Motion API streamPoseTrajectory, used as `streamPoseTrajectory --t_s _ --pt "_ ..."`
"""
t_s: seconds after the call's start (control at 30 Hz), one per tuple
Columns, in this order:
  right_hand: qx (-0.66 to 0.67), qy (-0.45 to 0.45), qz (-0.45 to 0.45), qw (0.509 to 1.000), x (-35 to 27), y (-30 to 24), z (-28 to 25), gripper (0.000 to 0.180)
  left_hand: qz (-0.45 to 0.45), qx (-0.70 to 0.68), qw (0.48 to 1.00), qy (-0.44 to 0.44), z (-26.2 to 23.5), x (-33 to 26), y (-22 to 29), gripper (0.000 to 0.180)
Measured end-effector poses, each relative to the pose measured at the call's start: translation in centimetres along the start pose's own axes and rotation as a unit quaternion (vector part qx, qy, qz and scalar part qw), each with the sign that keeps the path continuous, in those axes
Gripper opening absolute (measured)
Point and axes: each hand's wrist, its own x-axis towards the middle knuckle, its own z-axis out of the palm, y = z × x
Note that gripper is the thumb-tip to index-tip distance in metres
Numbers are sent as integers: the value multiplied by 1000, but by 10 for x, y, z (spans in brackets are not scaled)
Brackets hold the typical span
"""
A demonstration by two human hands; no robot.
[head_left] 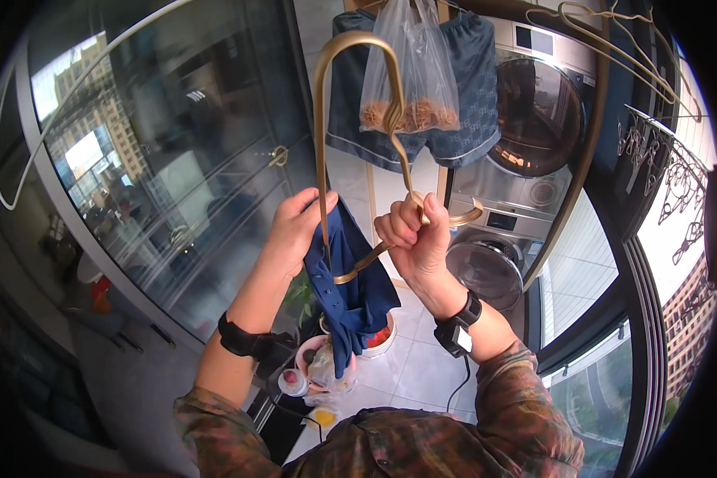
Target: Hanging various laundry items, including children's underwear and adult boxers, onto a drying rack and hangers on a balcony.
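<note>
My left hand (293, 231) is closed, pinching the upper edge of a navy blue garment (349, 307), which hangs down in folds. A row of small buttons or snaps shows on the cloth. My right hand (417, 241) grips a gold-coloured clothes hanger (358, 38) with the fingers wrapped round it. One rounded end of the hanger rises above both hands. Its left side runs down past my left fingertips to the garment, and a lower gold part crosses in front of the cloth. How far the hanger sits inside the garment I cannot tell.
Dark shorts (470, 88) and a clear plastic bag (410, 68) hang ahead. Two stacked front-loading machines (536, 119) stand behind them. Gold hangers (613, 48) and a clip rack (653, 151) hang at right. A glass door (191, 143) fills the left; tubs (382, 338) stand below.
</note>
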Motion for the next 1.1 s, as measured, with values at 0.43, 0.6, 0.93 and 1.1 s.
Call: streamPoseTrajectory --t_s 0.43,0.6,0.93,1.1 --pt "-606 -195 85 766 5 -6 -55 42 -8 43 998 38 -100 -27 15 21" --pt "-609 -217 84 758 18 12 -32 42 124 353 920 -113 -55 -41 4 24" --pt "-595 -248 138 752 34 2 -3 43 186 524 824 -106 -59 -50 -15 36" --pt "-666 -322 -30 672 56 -43 -11 55 169 422 889 -50 -53 -53 -18 29"
